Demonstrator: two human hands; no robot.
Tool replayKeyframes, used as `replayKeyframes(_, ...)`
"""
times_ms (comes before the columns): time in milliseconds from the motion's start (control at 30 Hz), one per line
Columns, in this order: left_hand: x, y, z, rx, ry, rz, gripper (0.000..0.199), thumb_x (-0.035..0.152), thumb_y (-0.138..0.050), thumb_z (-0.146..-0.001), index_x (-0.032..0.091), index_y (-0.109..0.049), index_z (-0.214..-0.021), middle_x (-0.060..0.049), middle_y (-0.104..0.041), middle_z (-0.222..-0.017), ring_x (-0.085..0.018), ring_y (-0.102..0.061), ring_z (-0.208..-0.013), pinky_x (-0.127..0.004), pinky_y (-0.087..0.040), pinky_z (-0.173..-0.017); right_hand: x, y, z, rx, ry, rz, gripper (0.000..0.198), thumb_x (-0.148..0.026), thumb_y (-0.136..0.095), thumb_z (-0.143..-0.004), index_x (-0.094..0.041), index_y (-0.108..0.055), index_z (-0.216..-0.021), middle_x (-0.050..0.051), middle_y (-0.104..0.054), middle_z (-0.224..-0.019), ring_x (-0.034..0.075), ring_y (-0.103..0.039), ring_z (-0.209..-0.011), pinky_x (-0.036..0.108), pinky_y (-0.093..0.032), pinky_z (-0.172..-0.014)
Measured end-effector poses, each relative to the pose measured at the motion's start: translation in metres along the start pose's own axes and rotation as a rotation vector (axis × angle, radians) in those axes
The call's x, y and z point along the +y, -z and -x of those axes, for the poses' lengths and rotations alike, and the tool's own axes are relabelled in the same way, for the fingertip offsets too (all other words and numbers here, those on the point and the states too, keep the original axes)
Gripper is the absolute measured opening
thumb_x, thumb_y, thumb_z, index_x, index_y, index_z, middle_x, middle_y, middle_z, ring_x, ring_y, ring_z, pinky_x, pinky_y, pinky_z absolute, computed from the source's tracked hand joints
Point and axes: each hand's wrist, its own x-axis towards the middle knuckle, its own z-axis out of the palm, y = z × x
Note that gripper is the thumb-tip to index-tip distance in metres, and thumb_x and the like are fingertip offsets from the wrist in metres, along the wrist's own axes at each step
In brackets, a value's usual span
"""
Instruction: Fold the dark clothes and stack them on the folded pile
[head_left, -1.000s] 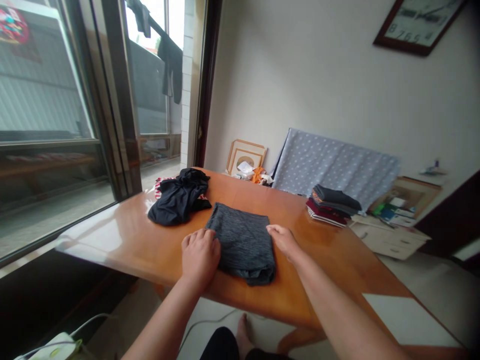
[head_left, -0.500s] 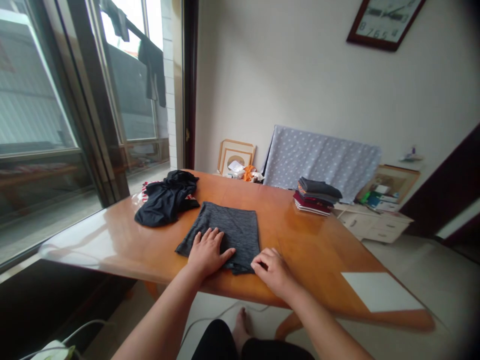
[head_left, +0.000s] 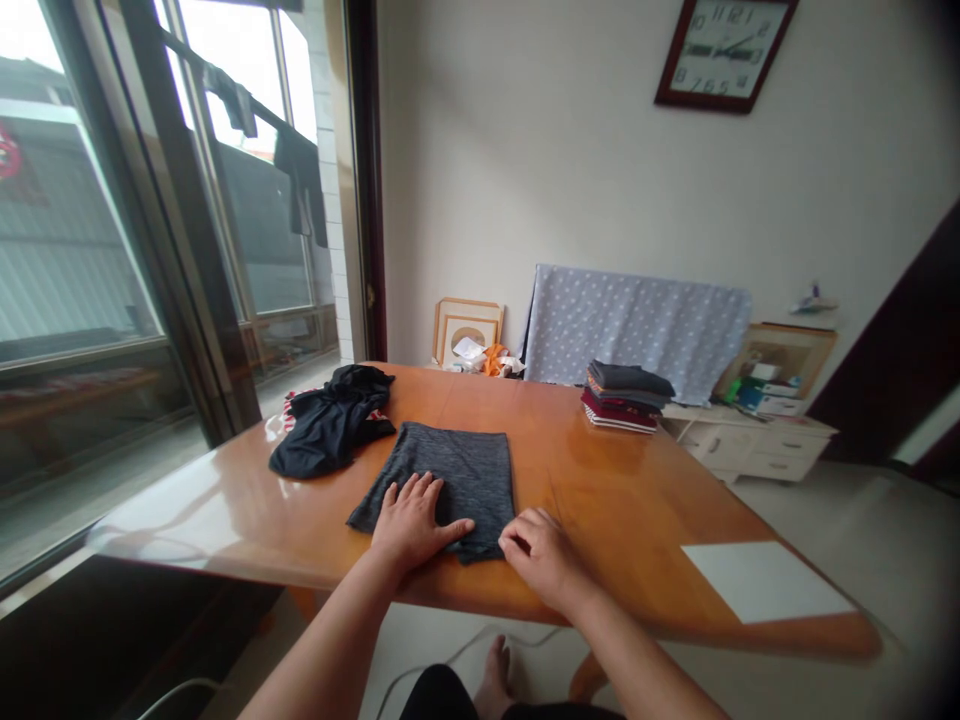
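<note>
A dark grey heathered garment [head_left: 461, 470], folded into a rough square, lies near the table's front edge. My left hand [head_left: 414, 522] rests flat on its lower left part, fingers spread and thumb pointing right. At the garment's lower right corner is my right hand [head_left: 541, 555], its fingers curled and pinched together at the edge of the cloth. The fingertips partly hide that corner. Left of the garment lies a crumpled black piece of clothing [head_left: 326, 425] with red-and-white striped cloth showing from under it.
The wooden table [head_left: 592, 510] carries a stack of folded clothes [head_left: 626, 395] at the back right and a white sheet [head_left: 765, 580] at the right. Behind it hangs a dotted grey-blue cloth [head_left: 630, 325]. A white cabinet [head_left: 750, 450] stands to the right, and a glass sliding door [head_left: 172, 200] is at the left.
The view has tilted upward and shifted slightly, so the wall clock shows more fully. Both hands stay at nearly the same places on the grey garment.
</note>
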Motion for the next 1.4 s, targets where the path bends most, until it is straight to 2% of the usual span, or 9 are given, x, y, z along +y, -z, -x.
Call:
replayKeyframes(533,0.005,0.007,0.003,-0.018,0.010,0.012,0.092,0.085,-0.047,-0.076,0.023,-0.050,-0.144,-0.013,-0.038,-0.158,-0.034,-0.023,-0.150,-0.050,-0.012,-0.121,0.009,-0.003,0.002,0.083,-0.037,-0.088,0.017,-0.021,-0.054,-0.087,-0.024,-0.066,-0.075,0.003,-0.066,-0.084,0.019,-0.060,-0.086,0.029,-0.046,-0.080)
replayKeyframes(633,0.005,0.009,0.003,0.012,0.004,0.038,0.083,0.080,-0.046,-0.082,0.023,-0.052,-0.141,-0.012,-0.041,-0.157,-0.032,-0.025,-0.149,-0.049,-0.015,-0.120,0.013,-0.004,0.001,0.148,-0.060,-0.135,0.016,-0.022,-0.053,-0.087,-0.024,-0.068,-0.084,0.004,-0.067,-0.087,0.019,-0.061,-0.088,0.029,-0.046,-0.081)
replayKeyframes(733,0.006,0.015,0.004,0.088,-0.031,0.080,0.061,0.066,-0.045,-0.091,0.025,-0.058,-0.135,-0.009,-0.048,-0.152,-0.029,-0.030,-0.147,-0.049,-0.017,-0.120,0.013,-0.003,0.001,0.151,-0.047,-0.121,0.015,-0.023,-0.053,-0.087,-0.024,-0.069,-0.087,0.004,-0.067,-0.088,0.020,-0.061,-0.090,0.031,-0.046,-0.083)
replayKeyframes(867,0.014,0.028,0.012,0.129,-0.096,0.207,0.036,0.042,-0.047,-0.095,0.023,-0.068,-0.117,-0.008,-0.067,-0.127,-0.026,-0.053,-0.127,-0.045,-0.029,-0.116,0.003,0.003,0.003,0.100,-0.007,-0.053,0.014,-0.027,-0.058,-0.086,-0.024,-0.069,-0.094,0.005,-0.069,-0.095,0.022,-0.060,-0.096,0.033,-0.046,-0.089)
replayKeyframes(933,0.019,0.033,0.019,0.065,-0.117,0.317,0.029,0.031,-0.050,-0.092,0.022,-0.070,-0.110,-0.007,-0.070,-0.115,-0.023,-0.061,-0.114,-0.038,-0.040,-0.108,-0.003,0.004,0.003,0.067,0.014,-0.015,0.018,-0.031,-0.064,-0.083,-0.025,-0.070,-0.099,0.005,-0.069,-0.099,0.023,-0.059,-0.098,0.033,-0.046,-0.091)
replayKeyframes(1033,0.024,0.035,0.029,-0.038,-0.138,0.421,0.032,0.022,-0.056,-0.081,0.023,-0.068,-0.111,-0.004,-0.070,-0.112,-0.021,-0.062,-0.108,-0.031,-0.046,-0.099,-0.005,0.003,0.003,0.033,0.009,0.015,0.019,-0.032,-0.067,-0.082,-0.026,-0.072,-0.100,0.005,-0.069,-0.101,0.022,-0.059,-0.100,0.033,-0.046,-0.091)
replayKeyframes(1167,0.023,0.026,0.030,-0.083,-0.160,0.382,0.038,0.024,-0.064,-0.075,0.024,-0.067,-0.113,-0.003,-0.069,-0.110,-0.022,-0.062,-0.104,-0.030,-0.046,-0.094,0.005,-0.003,0.000,0.010,-0.029,-0.046,0.017,-0.029,-0.058,-0.090,-0.028,-0.074,-0.092,0.003,-0.069,-0.094,0.020,-0.060,-0.095,0.030,-0.046,-0.088)
replayKeyframes(1300,0.018,0.014,0.020,-0.054,-0.128,0.380,0.019,0.029,-0.058,-0.085,0.022,-0.068,-0.100,-0.004,-0.070,-0.100,-0.021,-0.063,-0.096,-0.028,-0.046,-0.085,0.017,-0.010,-0.004,0.009,-0.058,-0.118,0.020,-0.032,-0.056,-0.091,-0.026,-0.075,-0.090,0.003,-0.068,-0.088,0.018,-0.061,-0.087,0.029,-0.047,-0.082)
replayKeyframes(1400,0.016,0.007,0.016,-0.023,-0.121,0.386,0.016,0.033,-0.055,-0.090,0.021,-0.066,-0.092,-0.004,-0.069,-0.094,-0.019,-0.063,-0.089,-0.027,-0.045,-0.078,0.021,-0.012,-0.004,0.031,-0.059,-0.142,0.020,-0.030,-0.055,-0.090,-0.025,-0.074,-0.092,0.003,-0.069,-0.089,0.019,-0.062,-0.088,0.030,-0.048,-0.082)
